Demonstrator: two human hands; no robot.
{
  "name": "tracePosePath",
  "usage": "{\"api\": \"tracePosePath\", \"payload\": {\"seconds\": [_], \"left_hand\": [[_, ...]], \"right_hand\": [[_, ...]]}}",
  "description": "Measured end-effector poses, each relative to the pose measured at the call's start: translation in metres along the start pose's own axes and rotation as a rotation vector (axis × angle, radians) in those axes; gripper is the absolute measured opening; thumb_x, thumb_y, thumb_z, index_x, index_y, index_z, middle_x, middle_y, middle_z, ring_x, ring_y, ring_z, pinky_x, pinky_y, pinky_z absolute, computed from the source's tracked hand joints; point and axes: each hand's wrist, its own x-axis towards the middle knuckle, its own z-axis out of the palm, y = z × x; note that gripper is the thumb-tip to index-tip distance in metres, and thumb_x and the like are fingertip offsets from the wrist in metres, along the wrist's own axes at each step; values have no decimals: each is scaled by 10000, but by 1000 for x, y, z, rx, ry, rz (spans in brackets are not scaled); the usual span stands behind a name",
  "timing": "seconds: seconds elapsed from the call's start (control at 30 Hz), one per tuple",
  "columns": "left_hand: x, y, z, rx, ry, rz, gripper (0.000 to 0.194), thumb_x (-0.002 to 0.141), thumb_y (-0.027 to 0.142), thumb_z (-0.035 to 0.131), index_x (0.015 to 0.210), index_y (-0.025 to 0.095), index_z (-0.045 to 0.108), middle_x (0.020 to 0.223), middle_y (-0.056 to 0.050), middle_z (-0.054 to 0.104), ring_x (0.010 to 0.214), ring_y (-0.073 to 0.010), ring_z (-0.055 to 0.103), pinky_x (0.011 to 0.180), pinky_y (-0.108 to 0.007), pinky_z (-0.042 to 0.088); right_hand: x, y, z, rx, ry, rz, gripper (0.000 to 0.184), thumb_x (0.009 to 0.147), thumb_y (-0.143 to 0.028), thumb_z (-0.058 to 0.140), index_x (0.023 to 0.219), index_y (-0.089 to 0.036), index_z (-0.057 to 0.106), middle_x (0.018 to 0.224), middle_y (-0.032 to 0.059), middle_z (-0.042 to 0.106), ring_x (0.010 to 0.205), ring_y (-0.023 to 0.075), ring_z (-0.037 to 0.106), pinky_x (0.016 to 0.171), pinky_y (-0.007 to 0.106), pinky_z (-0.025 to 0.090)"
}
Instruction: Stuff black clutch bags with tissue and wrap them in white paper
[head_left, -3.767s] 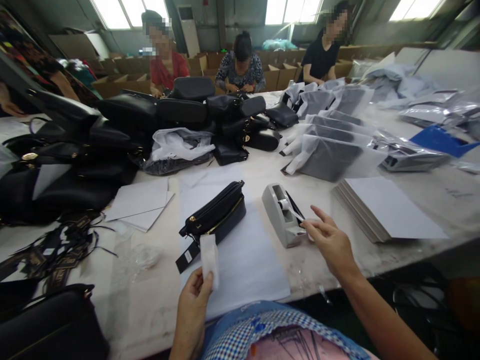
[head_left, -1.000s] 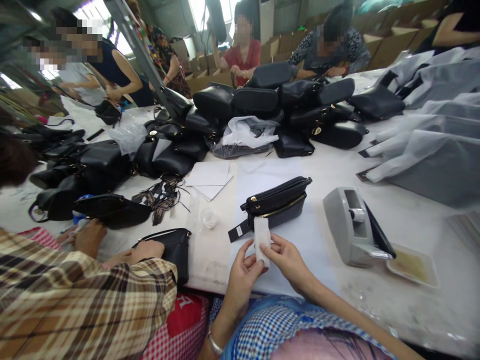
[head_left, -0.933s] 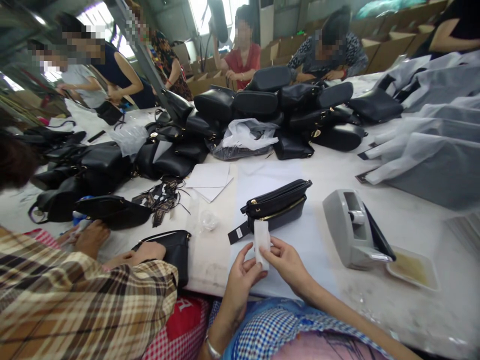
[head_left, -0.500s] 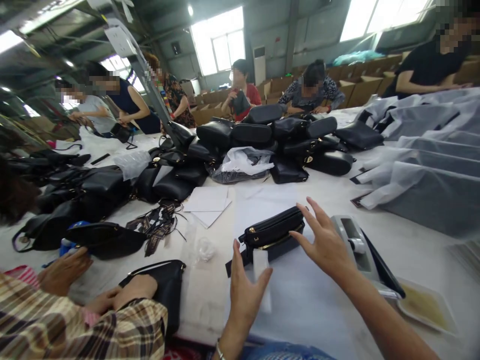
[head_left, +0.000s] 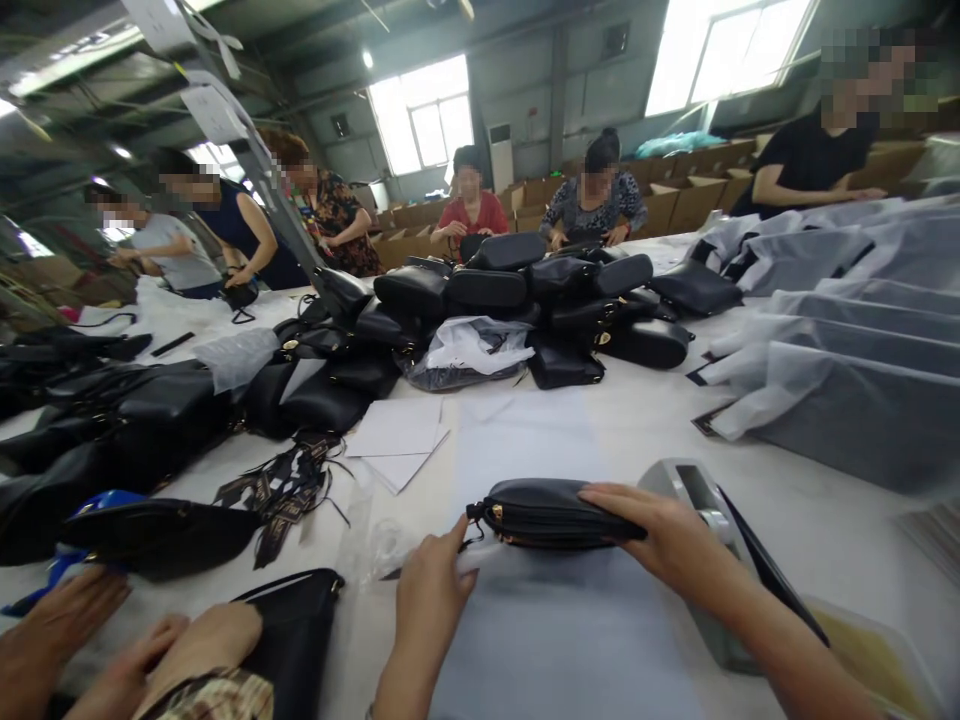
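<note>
My right hand (head_left: pixel 667 535) lies in a loose, flat grip over the small black bag (head_left: pixel 544 510) on the white sheet (head_left: pixel 555 640) on the bench (head_left: pixel 817 500), my left hand (head_left: pixel 431 595) open-fingered at its zipper end.

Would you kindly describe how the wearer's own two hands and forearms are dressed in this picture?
Both are bare: the left hand and right hand wear no gloves or visible rings, and no sleeves cover either forearm. A trace of something shows at the left wrist, cut off by the frame's edge.
</note>
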Motion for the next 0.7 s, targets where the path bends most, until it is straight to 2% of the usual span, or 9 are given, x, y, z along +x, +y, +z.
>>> {"api": "tracePosePath", "payload": {"seconds": [0.1, 0.17, 0.3, 0.43, 0.53, 0.6, 0.63, 0.7], "left_hand": [[6, 0, -17, 78, 67, 102, 726, 727, -7, 507, 1384, 301, 500, 1133, -55, 694, 1067, -240, 580, 877, -327, 390], [9, -1, -19, 136, 82, 108, 698, 748, -41, 434, 1356, 286, 536, 1191, -61, 683, 1084, -242, 576, 901, -355, 382], [6, -8, 1, 202, 40, 62, 684, 809, -54, 302, 1383, 247, 518, 1286, -94, 647, 1163, -259, 571, 969, -416, 377], [-1, -14, 20, 96, -100, 41, 753, 788, -55, 298, 1493, 206, 345, 1495, -105, 462, 1401, -276, 380, 1132, -515, 264], [1, -4, 21, -97, -37, 122, 648, 890, 101, 362, 1526, 163, 253, 1564, -122, 335, 1454, -264, 287, 1161, -471, 273], [5, 8, 22, -196, 44, 221, 630, 933, 265, 440, 1530, 216, 245, 1590, -103, 285, 1470, -276, 242, 1165, -476, 282], [8, 14, 25, -221, 70, 266, 648, 924, 333, 492, 1524, 256, 261, 1605, -88, 251, 1477, -292, 217, 1163, -495, 284], [13, 23, 35, -234, 87, 325, 687, 884, 394, 579, 1506, 308, 299, 1633, -72, 155, 1483, -329, 173, 1152, -529, 294]], "right_hand": [[-10, 1, 18, -19, 124, -114, 654, 783, -1, 426, 1336, -313, 582, 1342, 5, 604, 1268, 224, 538, 1089, 417, 461], [-15, 3, 34, -50, 194, -195, 694, 804, 28, 376, 1377, -329, 536, 1372, -9, 577, 1316, 209, 486, 1122, 429, 422], [-30, 9, 75, -115, 240, -259, 655, 877, 15, 354, 1427, -324, 466, 1383, 6, 566, 1332, 200, 460, 1125, 433, 411], [-50, 8, 105, -171, 144, -255, 747, 825, 66, 308, 1467, -305, 401, 1422, 15, 525, 1357, 197, 418, 1119, 436, 415], [-59, -3, 99, -188, -14, -197, 739, 806, 22, 377, 1483, -275, 384, 1499, 31, 426, 1401, 234, 345, 1121, 450, 414], [-63, -11, 84, -192, -80, -161, 642, 856, -76, 468, 1468, -263, 416, 1517, 37, 401, 1412, 259, 331, 1129, 472, 402], [-65, -14, 73, -195, -64, -142, 587, 882, -119, 495, 1449, -262, 444, 1506, 39, 421, 1407, 259, 346, 1136, 480, 392], [-72, -16, 49, -219, 75, -71, 486, 921, -156, 503, 1395, -263, 508, 1448, 43, 502, 1381, 247, 399, 1150, 491, 369]]}}
